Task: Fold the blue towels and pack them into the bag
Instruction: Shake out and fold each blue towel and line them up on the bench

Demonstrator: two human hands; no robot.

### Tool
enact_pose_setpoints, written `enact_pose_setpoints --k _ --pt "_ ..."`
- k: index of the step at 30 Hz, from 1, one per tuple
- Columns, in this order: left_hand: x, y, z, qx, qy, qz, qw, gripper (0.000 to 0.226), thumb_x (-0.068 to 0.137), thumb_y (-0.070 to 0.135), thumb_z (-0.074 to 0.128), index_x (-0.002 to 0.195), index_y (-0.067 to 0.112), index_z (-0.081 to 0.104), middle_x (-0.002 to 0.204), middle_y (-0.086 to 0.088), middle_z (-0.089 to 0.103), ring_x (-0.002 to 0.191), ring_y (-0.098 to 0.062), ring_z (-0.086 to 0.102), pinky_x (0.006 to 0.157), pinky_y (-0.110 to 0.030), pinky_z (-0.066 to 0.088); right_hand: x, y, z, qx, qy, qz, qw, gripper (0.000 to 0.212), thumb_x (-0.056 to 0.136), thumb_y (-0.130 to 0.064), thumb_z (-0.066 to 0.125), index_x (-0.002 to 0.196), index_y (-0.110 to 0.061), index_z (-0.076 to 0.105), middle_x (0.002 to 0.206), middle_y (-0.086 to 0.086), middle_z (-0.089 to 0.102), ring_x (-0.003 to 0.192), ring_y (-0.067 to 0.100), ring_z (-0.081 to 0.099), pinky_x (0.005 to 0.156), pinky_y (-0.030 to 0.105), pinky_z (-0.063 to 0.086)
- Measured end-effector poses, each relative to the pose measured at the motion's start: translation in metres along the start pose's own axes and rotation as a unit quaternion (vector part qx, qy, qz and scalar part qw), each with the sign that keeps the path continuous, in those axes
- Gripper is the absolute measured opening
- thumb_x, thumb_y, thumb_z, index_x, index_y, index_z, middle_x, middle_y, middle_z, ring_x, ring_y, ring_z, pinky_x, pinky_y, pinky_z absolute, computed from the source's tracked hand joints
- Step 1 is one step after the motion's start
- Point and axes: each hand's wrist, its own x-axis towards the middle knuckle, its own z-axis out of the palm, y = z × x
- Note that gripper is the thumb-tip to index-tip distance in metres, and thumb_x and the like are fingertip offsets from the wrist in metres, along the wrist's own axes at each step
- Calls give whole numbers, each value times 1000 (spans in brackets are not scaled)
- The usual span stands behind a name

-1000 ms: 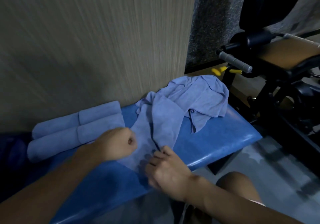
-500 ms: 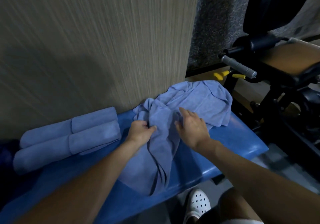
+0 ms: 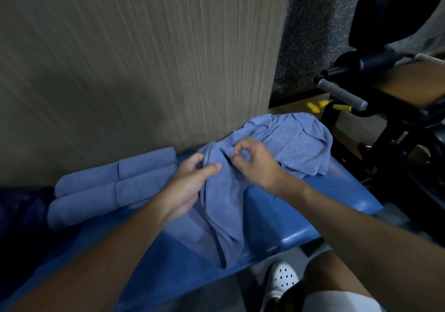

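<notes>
Risk item: loose towel [image 3: 226,205] lies crumpled from the bench's [image 3: 269,222] far right corner to its near edge, tail overhanging; left hand [image 3: 190,181] and right hand [image 3: 255,164] each pinch its bunched top; possibly two towels tangled; lifting may drag cloth floorward or disturb the rolled towels [image 3: 108,191] at the far left.

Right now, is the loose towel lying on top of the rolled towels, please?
No, the loose towel lies on the blue bench, right of the rolled towels.
</notes>
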Motion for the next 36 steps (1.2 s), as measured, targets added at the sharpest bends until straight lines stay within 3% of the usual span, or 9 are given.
enact_pose_setpoints --k 5,11,19,22,25,28,30,34,36 --pt "-29 9 -32 -85 -7 -23 996 27 98 18 53 114 -4 59 113 -19 67 108 -29 63 95 -40 49 -22 -26 -14 102 49 31 993 25 83 -6 56 64 -14 43 54 0 43 52 9 38 50 27 35" --pt "-71 29 -65 -46 56 3 997 18 95 -4 45 90 -3 63 88 -13 66 88 -21 60 76 -24 52 -45 -56 -27 170 99 38 980 32 84 3 53 60 -14 40 53 -4 37 46 0 33 48 15 29" --pt "-115 38 -102 130 210 59 967 43 87 -12 57 127 5 59 109 -6 66 95 -13 64 83 -22 54 -74 -75 -28 185 98 45 977 20 82 5 50 65 -4 47 57 7 40 51 6 36 50 21 34" --pt "-122 14 -99 162 251 81 951 37 84 -12 59 115 9 63 89 5 63 79 -4 59 65 -9 48 -95 -57 -8 170 57 91 980 21 82 4 54 65 -5 47 60 10 44 58 18 39 55 30 35" --pt "-127 -27 -94 179 290 34 940 26 84 -6 65 105 9 62 80 3 60 79 -14 58 57 -10 45 -115 -36 12 159 50 139 976 29 82 10 56 64 -11 47 58 9 47 50 13 42 51 26 38" --pt "-132 -69 -95 157 295 -28 942 21 84 1 70 103 7 63 87 -7 60 83 -18 57 61 -16 46 -131 -24 19 159 4 159 974 28 85 14 52 80 -14 54 57 8 46 46 13 39 43 17 34" --pt "-135 -85 -97 193 288 -55 936 12 85 10 70 79 13 60 80 -6 54 76 -15 50 66 -24 39 -136 -19 21 146 -17 157 977 29 87 12 51 85 -14 62 64 6 52 55 14 43 47 13 38" --pt "-141 -98 -107 256 258 -94 927 39 86 23 69 56 11 47 61 -7 37 59 -15 36 56 -29 28 -137 -20 24 131 -9 145 981 18 89 3 59 78 -8 70 72 1 65 61 0 55 55 6 42" --pt "-142 -101 -110 276 246 -91 924 33 85 21 71 60 2 59 61 -7 42 60 -15 39 58 -30 32 -136 -17 26 131 -5 129 983 24 87 4 62 71 -12 68 70 1 65 57 -3 55 56 8 43"
